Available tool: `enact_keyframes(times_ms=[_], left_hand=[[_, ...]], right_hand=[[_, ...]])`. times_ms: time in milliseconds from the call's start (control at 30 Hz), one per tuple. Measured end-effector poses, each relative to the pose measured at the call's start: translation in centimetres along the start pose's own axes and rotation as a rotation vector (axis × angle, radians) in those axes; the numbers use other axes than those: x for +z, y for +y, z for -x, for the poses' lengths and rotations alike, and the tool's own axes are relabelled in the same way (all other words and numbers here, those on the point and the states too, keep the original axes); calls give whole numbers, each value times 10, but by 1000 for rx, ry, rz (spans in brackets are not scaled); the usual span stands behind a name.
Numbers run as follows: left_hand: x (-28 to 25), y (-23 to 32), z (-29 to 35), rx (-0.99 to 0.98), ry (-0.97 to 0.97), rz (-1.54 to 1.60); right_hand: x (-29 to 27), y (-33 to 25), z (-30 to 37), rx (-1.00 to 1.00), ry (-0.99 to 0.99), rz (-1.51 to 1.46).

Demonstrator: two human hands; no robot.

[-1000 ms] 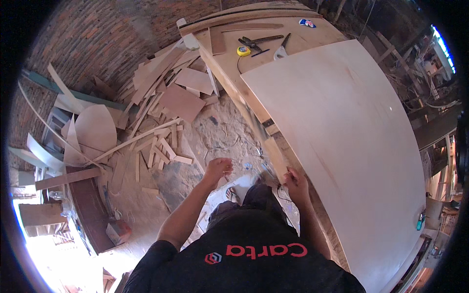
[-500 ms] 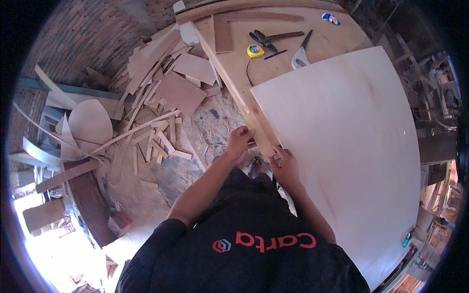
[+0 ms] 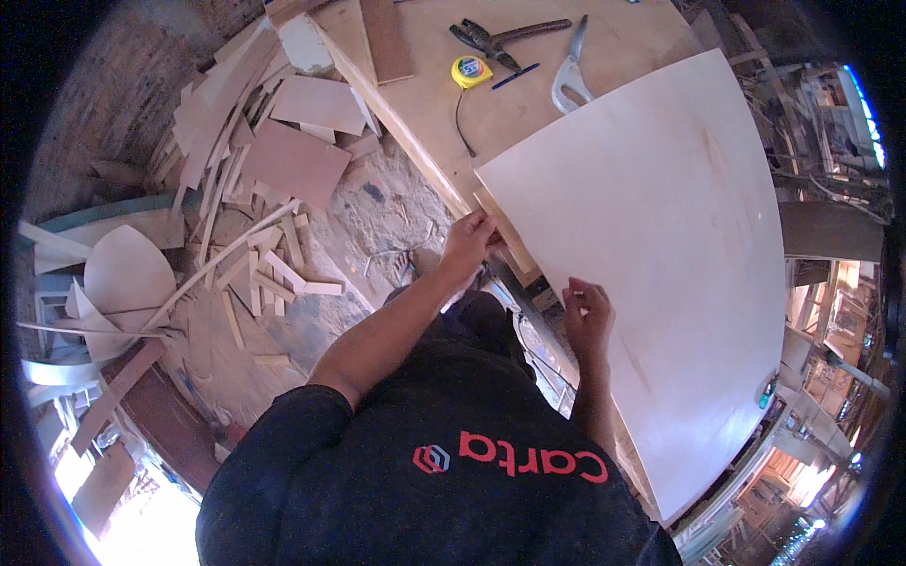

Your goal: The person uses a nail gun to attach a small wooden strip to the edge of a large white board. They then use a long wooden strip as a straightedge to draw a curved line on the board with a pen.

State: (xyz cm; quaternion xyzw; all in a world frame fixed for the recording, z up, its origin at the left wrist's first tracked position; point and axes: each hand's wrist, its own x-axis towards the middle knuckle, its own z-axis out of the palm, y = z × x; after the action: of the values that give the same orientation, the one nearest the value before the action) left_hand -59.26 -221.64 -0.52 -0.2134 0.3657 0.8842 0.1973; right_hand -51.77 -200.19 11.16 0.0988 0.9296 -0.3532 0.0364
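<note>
A short, pale wooden strip (image 3: 510, 238) lies along the near-left edge of a large, light plywood sheet (image 3: 651, 255). My left hand (image 3: 470, 247) is closed at the strip's left side, with thumb and fingers pinched on its edge; the exact grip is partly hidden. Over the sheet's left margin, apart from the strip, my right hand (image 3: 589, 316) holds nothing and has loosely bent fingers with gaps between them. The sheet rests on a wooden worktable (image 3: 415, 118).
On the table's far part lie a yellow tape measure (image 3: 469, 72), pliers (image 3: 486, 41), a blue pen (image 3: 515, 76) and a handsaw (image 3: 569, 83). Wood offcuts (image 3: 293, 160) are heaped on the floor at left. A small green object (image 3: 766, 392) sits at the sheet's right edge.
My right hand has let go of the strip and moved right over the sheet. The strip has shifted against the sheet's edge, with my left hand still at it. The view has shifted too.
</note>
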Motion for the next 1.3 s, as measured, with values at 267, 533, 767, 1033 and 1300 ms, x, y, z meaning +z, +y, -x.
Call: enact_keyframes(times_ms=[267, 533, 767, 1033, 1300], left_hand=[[0, -16, 3, -4, -85, 300], [6, -20, 5, -38, 11, 301], [21, -23, -6, 19, 3, 348], [26, -24, -3, -4, 29, 378], [24, -26, 2, 104, -7, 190]], right_hand=[[20, -60, -153, -689, -25, 300], [106, -102, -257, -800, -520, 435], [116, -97, -252, -938, -294, 492], [114, -98, -249, -946, -235, 484], [112, -105, -249, -887, -263, 549]])
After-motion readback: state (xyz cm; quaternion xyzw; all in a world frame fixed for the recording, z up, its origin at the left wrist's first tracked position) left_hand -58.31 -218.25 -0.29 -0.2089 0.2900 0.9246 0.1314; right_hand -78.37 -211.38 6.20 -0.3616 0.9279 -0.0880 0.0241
